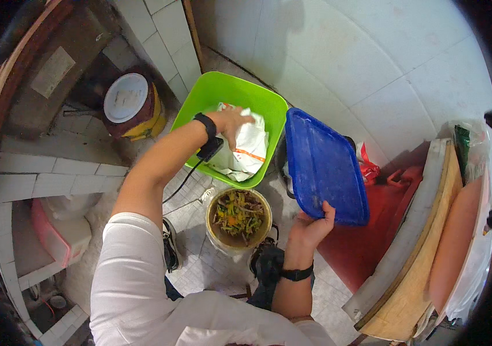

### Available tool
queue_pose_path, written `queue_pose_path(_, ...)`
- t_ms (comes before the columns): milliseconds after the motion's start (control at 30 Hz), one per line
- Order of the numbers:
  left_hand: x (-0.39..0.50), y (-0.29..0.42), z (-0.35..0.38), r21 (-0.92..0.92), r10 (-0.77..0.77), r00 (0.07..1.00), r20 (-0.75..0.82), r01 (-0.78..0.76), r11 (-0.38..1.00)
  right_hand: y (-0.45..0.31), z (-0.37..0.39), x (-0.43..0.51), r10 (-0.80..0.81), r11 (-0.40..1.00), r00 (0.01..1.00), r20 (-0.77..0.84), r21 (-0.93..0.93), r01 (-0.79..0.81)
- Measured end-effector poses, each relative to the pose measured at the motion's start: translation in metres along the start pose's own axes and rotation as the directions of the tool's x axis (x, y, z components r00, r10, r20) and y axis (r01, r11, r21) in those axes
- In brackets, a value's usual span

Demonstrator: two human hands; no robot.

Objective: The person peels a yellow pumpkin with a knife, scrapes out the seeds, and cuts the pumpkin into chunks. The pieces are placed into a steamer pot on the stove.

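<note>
My left hand (228, 123) is inside a lime-green plastic bin (202, 93), fingers spread over a crumpled white bag (252, 145) with orange print. Whether its fingertips press on the bag is hard to see. In my right hand (311, 229) is the near end of a blue plastic lid (326, 168), the thumb on its upper face. The lid is held tilted to the right of the bin. Between my feet stands a round pale bucket (213, 235) containing chopped green and yellow plant scraps (239, 212).
At left, a yellow and maroon tub (155, 114) with a white lid (125, 97) stands by tiled shelving (71, 173). Stacked boards (427, 259) and a red surface (358, 246) are at right. A dark container (281, 162) sits partly under the blue lid. Tiled walls (358, 65) rise behind.
</note>
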State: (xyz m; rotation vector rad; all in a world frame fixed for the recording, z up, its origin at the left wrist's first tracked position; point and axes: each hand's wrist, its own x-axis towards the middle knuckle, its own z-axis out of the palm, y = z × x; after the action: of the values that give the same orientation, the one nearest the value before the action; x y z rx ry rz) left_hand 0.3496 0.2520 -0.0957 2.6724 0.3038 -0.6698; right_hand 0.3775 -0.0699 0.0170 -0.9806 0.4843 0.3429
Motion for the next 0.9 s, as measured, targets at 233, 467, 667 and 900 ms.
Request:
queue_pose_path(233,-0.028,0.009,0.026,0.134,0.261,0.965,-0.003,-0.258,0.957,-0.001,-0.002,0.009,0.037,0.999,0.999,0.012,-0.003,-0.037)
queue_pose_path(467,-0.084,-0.012,0.017,-0.108,-0.006,0.910,-0.415,-0.043,0.993,-0.002,0.000,0.009,0.005,0.996,0.999,0.034,0.092,-0.008)
queue_pose_path(667,-0.088,-0.006,0.003,-0.352,-0.187,0.822,-0.538,-0.018,0.936,-0.004,-0.002,0.008,0.007,0.994,0.999,0.050,0.109,-0.013)
queue_pose_path(900,-0.089,-0.042,-0.005,-0.581,-0.476,0.670,-0.569,0.082,0.810,-0.006,0.000,0.004,-0.009,0.997,1.000,0.025,0.071,0.007)
